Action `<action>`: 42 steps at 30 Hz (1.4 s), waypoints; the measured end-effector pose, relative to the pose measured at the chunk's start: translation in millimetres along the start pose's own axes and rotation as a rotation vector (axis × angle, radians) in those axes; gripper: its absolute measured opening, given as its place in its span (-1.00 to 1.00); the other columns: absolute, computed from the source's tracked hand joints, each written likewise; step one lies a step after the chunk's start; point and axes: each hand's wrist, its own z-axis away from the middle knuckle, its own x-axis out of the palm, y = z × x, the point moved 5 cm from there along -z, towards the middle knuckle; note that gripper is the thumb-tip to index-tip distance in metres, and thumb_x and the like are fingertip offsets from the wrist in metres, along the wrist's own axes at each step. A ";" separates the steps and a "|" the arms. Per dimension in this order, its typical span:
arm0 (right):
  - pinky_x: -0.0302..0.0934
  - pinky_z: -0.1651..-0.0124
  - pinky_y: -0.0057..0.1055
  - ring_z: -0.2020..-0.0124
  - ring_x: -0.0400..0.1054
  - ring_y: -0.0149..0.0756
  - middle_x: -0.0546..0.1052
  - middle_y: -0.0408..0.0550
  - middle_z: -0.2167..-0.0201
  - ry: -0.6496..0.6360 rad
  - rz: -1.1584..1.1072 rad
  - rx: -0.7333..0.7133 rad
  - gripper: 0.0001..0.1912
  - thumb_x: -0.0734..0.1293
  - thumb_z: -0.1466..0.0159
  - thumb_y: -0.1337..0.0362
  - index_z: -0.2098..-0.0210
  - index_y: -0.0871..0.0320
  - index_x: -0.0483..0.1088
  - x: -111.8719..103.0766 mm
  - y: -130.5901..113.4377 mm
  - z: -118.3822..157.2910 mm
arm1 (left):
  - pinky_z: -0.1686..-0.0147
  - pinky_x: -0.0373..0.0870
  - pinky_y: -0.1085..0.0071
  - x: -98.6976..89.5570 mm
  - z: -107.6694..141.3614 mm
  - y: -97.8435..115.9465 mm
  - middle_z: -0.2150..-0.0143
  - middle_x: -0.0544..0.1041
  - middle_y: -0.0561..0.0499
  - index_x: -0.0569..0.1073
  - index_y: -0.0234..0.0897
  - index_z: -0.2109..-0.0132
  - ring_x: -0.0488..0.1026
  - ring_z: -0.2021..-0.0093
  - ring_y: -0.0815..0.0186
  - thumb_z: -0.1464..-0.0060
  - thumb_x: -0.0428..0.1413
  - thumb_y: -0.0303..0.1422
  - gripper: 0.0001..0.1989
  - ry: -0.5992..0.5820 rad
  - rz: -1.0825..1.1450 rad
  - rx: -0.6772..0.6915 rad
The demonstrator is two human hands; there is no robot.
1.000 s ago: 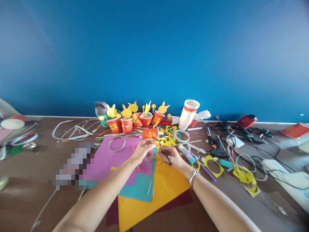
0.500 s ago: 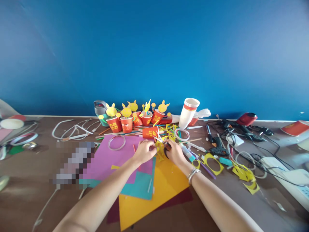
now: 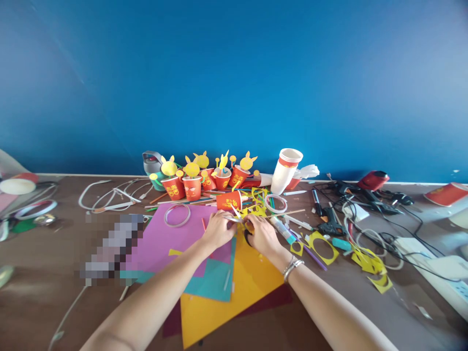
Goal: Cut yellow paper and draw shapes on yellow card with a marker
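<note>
My right hand (image 3: pixel 263 235) grips a pair of scissors (image 3: pixel 236 213), its black handle partly covered by the fingers. The silver blades are parted and point left, at my left hand (image 3: pixel 220 229). The left fingers are pinched together beside the blades; what they hold is too small and too covered to make out. Just beyond the hands, a red paper cup (image 3: pixel 229 200) lies on its side. Below them spread purple paper (image 3: pixel 175 243), teal paper (image 3: pixel 215 282) and orange-yellow paper (image 3: pixel 252 273).
Several red cups (image 3: pixel 192 189) with yellow paper animal heads stand along the blue wall. A stack of white cups (image 3: pixel 284 173) leans there too. Yellow cut-outs (image 3: pixel 323 247), a glue gun (image 3: pixel 331 222) and cables lie rightward; a tape roll (image 3: pixel 177 215) rests on the purple paper.
My right hand and the scissors have shifted slightly left, bringing the blades close against the left fingers. The blades have opened wider. My left hand has barely moved.
</note>
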 end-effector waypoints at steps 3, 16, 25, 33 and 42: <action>0.17 0.07 -0.38 0.12 0.33 -0.18 0.48 0.03 0.18 -0.040 0.048 0.003 -0.54 0.30 -0.02 0.47 0.06 0.19 0.32 -0.4 -3.0 1.1 | 0.11 0.22 0.28 0.8 -0.7 -1.6 0.25 0.57 0.03 0.52 -0.20 0.32 0.42 0.14 0.21 -0.02 0.09 -0.47 -0.88 0.015 0.015 -0.002; 0.09 0.45 -0.48 0.52 0.29 -0.34 0.42 -0.15 0.53 0.170 -0.557 0.341 -0.71 0.27 -0.04 0.35 0.21 0.20 0.38 -2.7 22.4 -5.7 | 0.08 0.23 0.24 3.5 1.2 -3.3 0.19 0.47 -0.03 0.49 -0.23 0.47 0.32 0.08 0.18 0.02 0.13 -0.43 -0.90 0.045 -0.012 0.029; 0.05 0.53 -0.51 0.56 0.23 -0.40 0.33 -0.21 0.58 0.226 -1.221 0.349 -0.59 0.44 0.03 0.15 0.25 0.17 0.31 -0.3 15.5 -8.6 | 0.07 0.17 0.18 -4.1 5.3 5.2 0.16 0.45 -0.05 0.48 -0.21 0.30 0.27 0.03 0.10 0.05 0.15 -0.40 -0.90 0.088 0.047 0.008; 0.12 0.47 -0.50 0.53 0.22 -0.44 0.33 -0.23 0.54 0.244 -1.269 0.220 -0.67 0.45 0.01 0.24 0.29 0.13 0.30 -0.8 2.7 -4.8 | 0.07 0.27 0.34 -3.3 0.7 5.5 0.24 0.48 -0.01 0.43 -0.23 0.40 0.37 0.11 0.25 -0.04 0.11 -0.38 -0.92 0.146 0.344 0.025; 0.18 0.34 -0.46 0.39 0.27 -0.38 0.39 -0.14 0.41 0.166 -1.219 0.107 -0.70 0.43 -0.06 0.23 0.24 0.12 0.32 2.8 -3.3 -2.9 | 0.00 0.23 0.27 -4.7 0.3 4.8 0.20 0.47 -0.02 0.44 -0.23 0.42 0.35 0.07 0.23 0.00 0.09 -0.41 -0.93 0.111 0.487 0.025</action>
